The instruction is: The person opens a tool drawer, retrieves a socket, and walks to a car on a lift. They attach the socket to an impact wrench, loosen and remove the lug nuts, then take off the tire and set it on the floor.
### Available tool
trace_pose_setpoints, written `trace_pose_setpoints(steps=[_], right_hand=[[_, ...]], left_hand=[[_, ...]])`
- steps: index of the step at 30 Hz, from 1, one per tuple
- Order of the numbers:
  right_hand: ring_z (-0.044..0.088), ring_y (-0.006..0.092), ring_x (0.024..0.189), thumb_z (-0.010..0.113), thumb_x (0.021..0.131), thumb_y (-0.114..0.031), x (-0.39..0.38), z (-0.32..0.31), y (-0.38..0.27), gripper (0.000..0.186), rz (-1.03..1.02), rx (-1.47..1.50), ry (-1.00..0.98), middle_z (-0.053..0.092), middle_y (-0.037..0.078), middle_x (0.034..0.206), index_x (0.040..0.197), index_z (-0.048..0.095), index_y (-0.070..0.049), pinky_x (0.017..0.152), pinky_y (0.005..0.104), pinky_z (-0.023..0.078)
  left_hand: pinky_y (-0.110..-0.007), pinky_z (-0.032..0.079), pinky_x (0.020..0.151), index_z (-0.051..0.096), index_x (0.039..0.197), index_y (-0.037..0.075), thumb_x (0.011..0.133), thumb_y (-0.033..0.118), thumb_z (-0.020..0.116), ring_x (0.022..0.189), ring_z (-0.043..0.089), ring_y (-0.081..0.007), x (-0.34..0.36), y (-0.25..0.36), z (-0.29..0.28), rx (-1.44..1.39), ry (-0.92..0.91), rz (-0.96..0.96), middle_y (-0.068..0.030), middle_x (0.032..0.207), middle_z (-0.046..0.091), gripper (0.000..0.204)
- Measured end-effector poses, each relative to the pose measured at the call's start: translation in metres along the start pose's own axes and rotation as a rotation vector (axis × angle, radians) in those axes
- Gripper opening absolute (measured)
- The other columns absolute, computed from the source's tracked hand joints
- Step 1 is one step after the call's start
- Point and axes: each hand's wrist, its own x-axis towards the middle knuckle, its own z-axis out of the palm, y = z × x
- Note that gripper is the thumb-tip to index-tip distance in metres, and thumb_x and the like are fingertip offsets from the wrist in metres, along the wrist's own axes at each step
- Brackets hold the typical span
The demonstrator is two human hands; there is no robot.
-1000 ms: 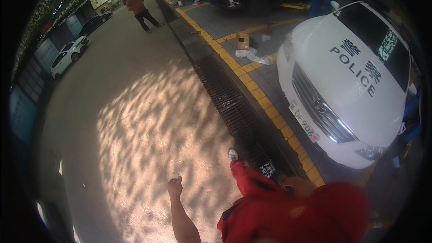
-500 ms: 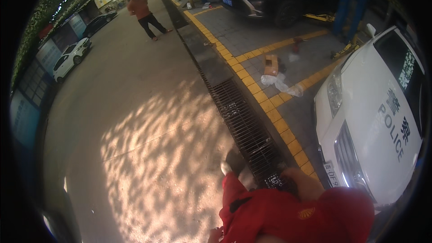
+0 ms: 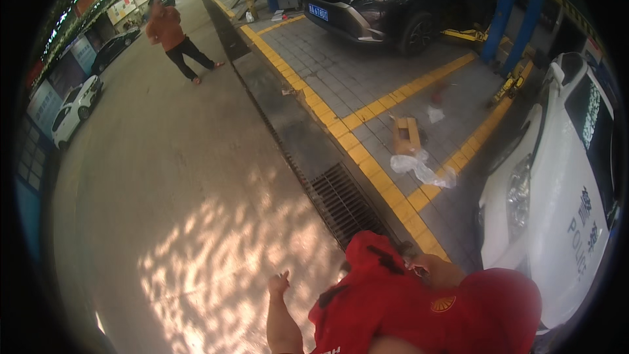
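Note:
My left hand (image 3: 279,282) hangs out over the sunlit concrete, left of my red top (image 3: 419,308). Its fingers look loosely parted and nothing shows in them. On the other side, my right forearm (image 3: 445,273) bends in front of my red top. The right hand (image 3: 420,269) at its end is blurred and partly covered by the red cloth. Something dark shows beside its fingers, too unclear to name, and whether the hand grips it cannot be made out.
A metal drain grate (image 3: 341,200) runs ahead beside a yellow painted line (image 3: 367,160). To the right are a white police car (image 3: 544,223), an open cardboard box (image 3: 406,137), plastic wrap (image 3: 422,169), blue lift posts (image 3: 503,19) and a dark car (image 3: 367,10). Another person (image 3: 171,33) stands far left.
My left hand has swung out to the left, away from my body. The view has shifted forward; the grate is nearer my body, and the standing person appears larger and further left.

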Motion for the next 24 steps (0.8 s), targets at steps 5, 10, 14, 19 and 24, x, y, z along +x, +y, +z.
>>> trace_pose_setpoints(steps=[5,10,14,19,24], right_hand=[[0.065,0.0267,0.071,0.080,0.082,-0.029,0.048,-0.084,-0.127,0.025,0.060,0.050,-0.081,0.068,0.013,0.080,0.085,0.068,-0.007,0.066,0.0450,0.051],[0.062,0.0268,0.062,0.078,0.085,-0.029,0.116,-0.202,-0.300,0.027,0.021,0.072,-0.162,0.065,0.014,0.072,0.077,0.065,-0.007,0.059,0.0459,0.048],[0.058,0.0286,0.052,0.074,0.088,-0.029,0.139,-0.300,-0.487,0.031,0.010,0.135,-0.026,0.059,0.014,0.061,0.074,0.062,-0.005,0.051,0.0469,0.044],[0.052,0.0165,0.049,0.073,0.085,-0.014,0.121,-0.395,-0.742,0.019,-0.418,0.268,0.205,0.058,0.008,0.064,0.094,0.063,-0.001,0.046,0.0366,0.042],[0.055,0.0123,0.058,0.073,0.091,-0.019,0.082,-0.462,-0.982,0.025,-0.565,0.287,0.033,0.059,0.002,0.071,0.109,0.064,-0.004,0.053,0.0304,0.044]], left_hand=[[-0.035,0.052,0.057,0.065,0.077,0.004,0.094,0.042,0.076,0.057,0.063,-0.0171,0.195,0.226,-0.118,-0.373,0.215,0.165,-0.0062,0.063,0.064,0.043],[-0.041,0.055,0.069,0.074,0.080,0.000,0.095,0.050,0.067,0.066,0.069,-0.0236,0.320,0.305,-0.116,-0.223,0.191,0.025,-0.0111,0.067,0.070,0.053],[-0.040,0.054,0.064,0.069,0.096,-0.002,0.098,0.046,0.066,0.066,0.068,-0.0233,0.357,0.298,-0.076,-0.020,-0.084,-0.241,-0.0124,0.073,0.070,0.048],[-0.034,0.050,0.049,0.064,0.094,-0.001,0.096,0.035,0.073,0.057,0.061,-0.0195,0.394,0.314,-0.037,-0.390,-0.174,-0.519,-0.0103,0.070,0.063,0.037],[-0.035,0.051,0.047,0.057,0.086,0.005,0.097,0.032,0.073,0.055,0.058,-0.0188,0.549,0.409,-0.054,-0.728,-0.068,-0.760,-0.0081,0.067,0.058,0.033]])
